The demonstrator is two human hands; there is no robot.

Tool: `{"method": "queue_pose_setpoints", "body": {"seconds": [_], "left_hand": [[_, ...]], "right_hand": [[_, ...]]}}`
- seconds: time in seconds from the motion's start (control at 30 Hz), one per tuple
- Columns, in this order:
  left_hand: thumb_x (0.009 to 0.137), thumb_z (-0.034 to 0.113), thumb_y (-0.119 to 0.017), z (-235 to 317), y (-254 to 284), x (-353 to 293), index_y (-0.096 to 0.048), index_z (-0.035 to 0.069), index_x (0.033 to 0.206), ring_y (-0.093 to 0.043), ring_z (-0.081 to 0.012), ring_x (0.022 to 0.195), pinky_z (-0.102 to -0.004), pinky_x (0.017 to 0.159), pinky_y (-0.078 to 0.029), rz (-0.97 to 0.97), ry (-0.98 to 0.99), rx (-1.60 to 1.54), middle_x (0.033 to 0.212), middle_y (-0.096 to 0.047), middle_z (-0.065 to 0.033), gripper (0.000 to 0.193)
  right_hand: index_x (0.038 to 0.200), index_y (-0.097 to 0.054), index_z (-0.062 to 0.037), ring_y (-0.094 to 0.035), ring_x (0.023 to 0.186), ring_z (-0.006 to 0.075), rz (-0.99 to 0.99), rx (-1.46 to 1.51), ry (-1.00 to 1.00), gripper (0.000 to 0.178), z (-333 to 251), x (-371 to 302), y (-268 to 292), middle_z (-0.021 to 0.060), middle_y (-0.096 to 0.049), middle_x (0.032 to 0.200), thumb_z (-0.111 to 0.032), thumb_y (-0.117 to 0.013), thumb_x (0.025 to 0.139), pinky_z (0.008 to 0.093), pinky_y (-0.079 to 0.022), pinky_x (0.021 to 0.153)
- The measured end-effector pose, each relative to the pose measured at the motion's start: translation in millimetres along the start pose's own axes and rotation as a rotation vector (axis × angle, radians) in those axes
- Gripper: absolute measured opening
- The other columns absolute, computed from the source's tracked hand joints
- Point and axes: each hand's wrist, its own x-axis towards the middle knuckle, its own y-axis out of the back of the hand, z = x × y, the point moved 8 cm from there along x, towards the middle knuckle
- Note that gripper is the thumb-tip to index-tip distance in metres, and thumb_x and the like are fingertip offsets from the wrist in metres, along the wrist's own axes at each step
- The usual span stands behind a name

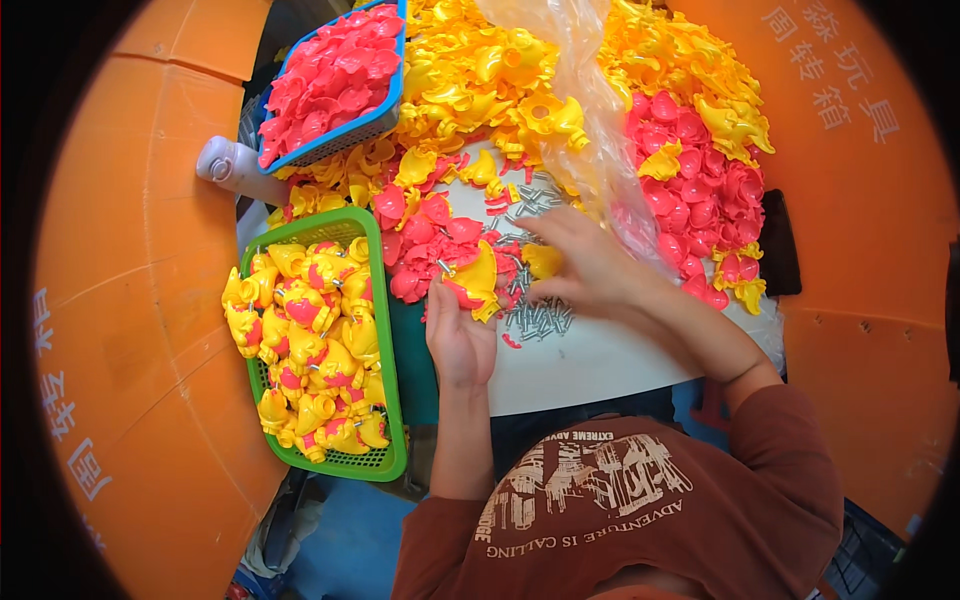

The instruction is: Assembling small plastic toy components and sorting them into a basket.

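Observation:
My left hand (462, 340) is closed on a yellow plastic toy shell (478, 272), its fingertips along the near left side. A pink piece shows at the shell's lower edge, and a small metal pin (446, 268) sticks out at its left. To the right, my right hand (585, 258) curves its thumb and fingers round a second yellow shell (541, 261), which it seems to grip. Beneath and around both hands lie loose metal pins (540, 318) and a heap of pink plastic pieces (430, 240) on the white tabletop (610, 350).
A green basket (392, 410) of yellow-and-pink toy parts stands at my left. Behind it are a pale bottle (238, 168) and a blue basket (350, 130) of pink shells. Yellow parts (480, 70) pile at the back, beside clear plastic sheeting (585, 110). Orange panels (860, 250) flank the table.

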Motion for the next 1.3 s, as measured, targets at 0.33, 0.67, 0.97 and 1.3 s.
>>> {"method": "queue_pose_setpoints", "body": {"seconds": [0.33, 0.67, 0.97, 1.3], "left_hand": [[0.099, 0.025, -0.031, -7, -12, 5, -0.035, 0.005, 0.128, -0.047, -0.0257, 0.117, -0.0427, 0.095, -0.041, -0.099, 0.038, -0.019, 0.127, -0.045, -0.0125, 0.035], [0.1, 0.028, -0.032, -6, -45, -13, -0.034, -0.001, 0.128, -0.045, -0.0219, 0.117, -0.0352, 0.099, -0.038, -0.241, -0.101, 0.089, 0.124, -0.045, -0.013, 0.04], [0.09, 0.022, -0.058, -7, -52, -22, -0.032, 0.0, 0.126, -0.048, -0.0183, 0.11, -0.032, 0.094, -0.041, -0.311, -0.145, 0.279, 0.126, -0.043, -0.0129, 0.05], [0.088, 0.015, -0.058, -1, -73, -35, -0.027, -0.001, 0.13, -0.047, -0.0187, 0.111, -0.0302, 0.094, -0.039, -0.409, -0.322, 0.4, 0.124, -0.043, -0.015, 0.055]], "right_hand": [[0.123, -0.049, 0.0008, -0.054, 0.105, 0.033, 0.25, 0.154, 0.154, 0.069, -26, -17, 36, 0.017, -0.056, 0.115, -0.022, -0.079, 0.065, 0.0397, -0.043, 0.089], [0.122, -0.051, -0.0027, -0.051, 0.112, 0.0302, 0.224, -0.118, 0.413, 0.06, -74, -23, 30, 0.0118, -0.054, 0.124, -0.022, -0.074, 0.07, 0.043, -0.039, 0.094], [0.133, -0.042, -0.0001, -0.034, 0.131, 0.0292, 0.285, 0.676, 0.149, 0.059, -43, -19, 42, 0.016, -0.042, 0.138, -0.016, -0.066, 0.082, 0.0421, -0.03, 0.105], [0.112, -0.059, 0.0033, -0.051, 0.116, 0.023, 0.104, 1.348, -0.154, 0.024, -25, -16, 16, 0.0189, -0.054, 0.124, -0.003, -0.052, 0.09, 0.0333, -0.041, 0.099]]}}
